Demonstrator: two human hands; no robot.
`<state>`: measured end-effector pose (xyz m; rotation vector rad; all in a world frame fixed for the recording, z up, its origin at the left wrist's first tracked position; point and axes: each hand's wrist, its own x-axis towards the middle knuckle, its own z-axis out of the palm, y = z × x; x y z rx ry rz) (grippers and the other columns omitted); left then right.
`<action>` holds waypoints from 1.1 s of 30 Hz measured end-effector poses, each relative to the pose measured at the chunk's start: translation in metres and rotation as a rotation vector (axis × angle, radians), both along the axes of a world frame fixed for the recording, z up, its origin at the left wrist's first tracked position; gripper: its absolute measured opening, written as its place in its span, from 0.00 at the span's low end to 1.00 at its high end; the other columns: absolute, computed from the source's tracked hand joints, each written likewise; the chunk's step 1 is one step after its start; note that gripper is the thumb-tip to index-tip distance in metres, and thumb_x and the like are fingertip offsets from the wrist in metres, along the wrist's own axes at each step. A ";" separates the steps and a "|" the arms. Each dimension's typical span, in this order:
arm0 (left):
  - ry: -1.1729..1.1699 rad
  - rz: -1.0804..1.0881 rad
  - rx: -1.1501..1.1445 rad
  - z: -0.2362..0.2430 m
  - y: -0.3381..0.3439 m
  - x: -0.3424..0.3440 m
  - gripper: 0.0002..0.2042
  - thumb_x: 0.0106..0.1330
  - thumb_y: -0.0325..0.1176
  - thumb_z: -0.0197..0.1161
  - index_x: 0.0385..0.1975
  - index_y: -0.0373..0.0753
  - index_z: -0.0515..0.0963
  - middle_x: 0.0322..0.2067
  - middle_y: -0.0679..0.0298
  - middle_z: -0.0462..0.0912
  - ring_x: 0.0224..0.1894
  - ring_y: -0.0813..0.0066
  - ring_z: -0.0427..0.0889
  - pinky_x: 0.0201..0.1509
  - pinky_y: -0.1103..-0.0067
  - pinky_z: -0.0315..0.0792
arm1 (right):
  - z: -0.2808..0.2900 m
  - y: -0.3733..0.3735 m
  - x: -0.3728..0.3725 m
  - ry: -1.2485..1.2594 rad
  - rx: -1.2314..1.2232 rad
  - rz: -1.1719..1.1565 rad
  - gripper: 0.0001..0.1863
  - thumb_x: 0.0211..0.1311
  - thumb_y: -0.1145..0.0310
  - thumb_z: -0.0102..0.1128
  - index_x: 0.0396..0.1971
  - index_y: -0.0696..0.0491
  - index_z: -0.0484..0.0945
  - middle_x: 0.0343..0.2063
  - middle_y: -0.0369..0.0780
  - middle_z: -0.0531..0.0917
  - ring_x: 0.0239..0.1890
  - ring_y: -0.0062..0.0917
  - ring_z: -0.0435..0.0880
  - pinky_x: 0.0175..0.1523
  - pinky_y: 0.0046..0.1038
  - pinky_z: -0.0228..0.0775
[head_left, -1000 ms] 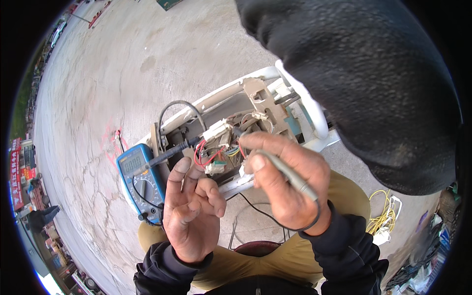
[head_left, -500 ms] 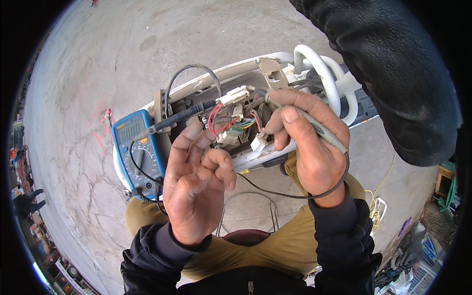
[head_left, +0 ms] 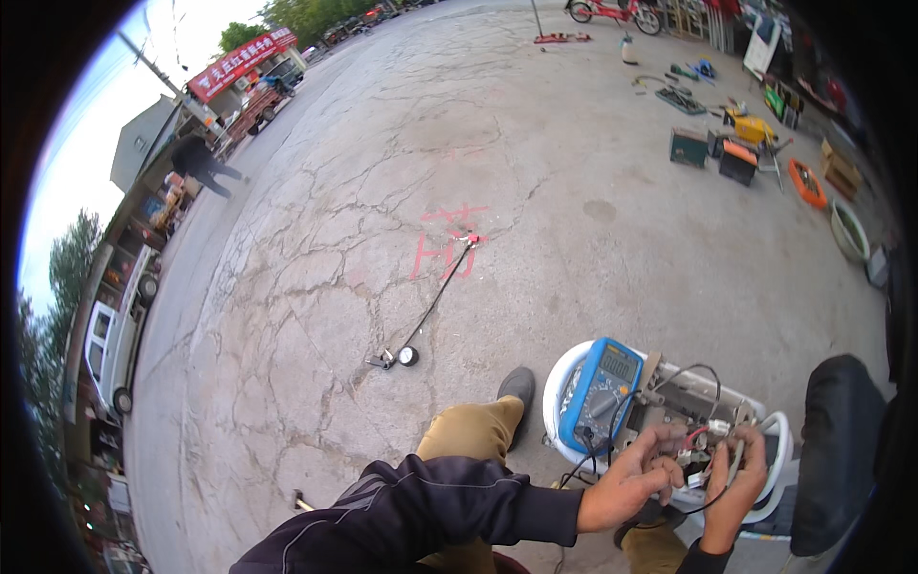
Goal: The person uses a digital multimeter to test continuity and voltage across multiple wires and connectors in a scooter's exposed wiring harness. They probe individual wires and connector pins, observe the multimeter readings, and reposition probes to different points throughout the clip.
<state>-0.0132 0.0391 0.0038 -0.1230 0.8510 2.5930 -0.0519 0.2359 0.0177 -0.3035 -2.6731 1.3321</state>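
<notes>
My left hand (head_left: 631, 483) is beside the exposed wiring (head_left: 700, 442), its fingers loosely curled and apart, with no held object visible. My right hand (head_left: 736, 488) grips a slim grey test probe (head_left: 734, 461) among the white connectors (head_left: 717, 428); its tip is too small to make out. A blue multimeter (head_left: 598, 392) lies at the left end of the open compartment in a white tubular frame (head_left: 564, 368), with test leads running from it. A black padded seat (head_left: 837, 450) stands raised at the right of the frame.
A pressure gauge (head_left: 408, 355) with a hose lies on cracked concrete. A person (head_left: 196, 163) is at the upper left, near a white vehicle (head_left: 105, 340). Batteries (head_left: 687, 146), an orange tray (head_left: 806, 182), scattered tools and a red bike (head_left: 617, 14) are at the upper right.
The view has swung up toward the yard, so the compartment and both hands now sit at lower right. The probe is still in my right hand, and my left hand remains by the wires.
</notes>
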 end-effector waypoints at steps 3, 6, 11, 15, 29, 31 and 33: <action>0.003 -0.008 -0.039 -0.002 0.002 0.000 0.35 0.74 0.25 0.57 0.81 0.33 0.55 0.47 0.57 0.83 0.40 0.79 0.80 0.46 0.81 0.77 | -0.016 0.008 -0.002 0.203 -0.019 0.166 0.13 0.71 0.81 0.65 0.52 0.61 0.78 0.37 0.42 0.85 0.38 0.22 0.83 0.43 0.27 0.76; 0.003 -0.030 -0.034 -0.008 0.004 0.001 0.35 0.74 0.25 0.58 0.81 0.34 0.55 0.46 0.59 0.83 0.38 0.81 0.79 0.43 0.82 0.75 | -0.027 0.015 -0.006 0.030 -0.101 0.092 0.15 0.70 0.82 0.65 0.54 0.62 0.77 0.38 0.41 0.86 0.38 0.21 0.83 0.44 0.25 0.76; 0.023 -0.037 0.004 -0.024 0.008 0.001 0.36 0.71 0.18 0.55 0.81 0.35 0.57 0.72 0.53 0.67 0.48 0.78 0.81 0.41 0.81 0.80 | -0.032 0.011 -0.016 0.058 -0.154 0.079 0.17 0.67 0.85 0.67 0.53 0.61 0.78 0.34 0.39 0.86 0.36 0.19 0.82 0.43 0.24 0.75; 0.041 -0.032 -0.008 -0.022 0.009 0.000 0.35 0.72 0.18 0.55 0.81 0.35 0.57 0.72 0.55 0.67 0.48 0.78 0.81 0.42 0.81 0.80 | -0.022 0.002 -0.021 -0.032 -0.178 0.061 0.19 0.63 0.88 0.68 0.52 0.61 0.78 0.32 0.37 0.86 0.34 0.18 0.81 0.41 0.23 0.74; 0.012 -0.042 -0.028 -0.014 0.005 0.001 0.35 0.71 0.19 0.55 0.80 0.35 0.58 0.60 0.56 0.75 0.45 0.78 0.81 0.44 0.81 0.78 | -0.029 -0.007 -0.025 0.033 -0.108 0.023 0.19 0.61 0.87 0.70 0.50 0.60 0.79 0.30 0.39 0.88 0.31 0.16 0.81 0.39 0.23 0.72; 0.017 -0.050 -0.038 -0.012 0.004 0.001 0.33 0.73 0.23 0.57 0.78 0.37 0.59 0.45 0.59 0.83 0.39 0.80 0.78 0.45 0.82 0.75 | -0.030 -0.008 -0.025 0.039 -0.169 0.013 0.19 0.61 0.87 0.70 0.50 0.60 0.79 0.29 0.39 0.88 0.30 0.16 0.81 0.37 0.23 0.71; 0.014 -0.057 -0.037 -0.013 0.004 0.000 0.31 0.73 0.23 0.57 0.77 0.37 0.61 0.45 0.59 0.83 0.40 0.79 0.79 0.45 0.81 0.75 | -0.030 -0.008 -0.025 0.034 -0.125 0.010 0.19 0.61 0.87 0.70 0.50 0.59 0.79 0.28 0.38 0.88 0.29 0.16 0.80 0.36 0.23 0.70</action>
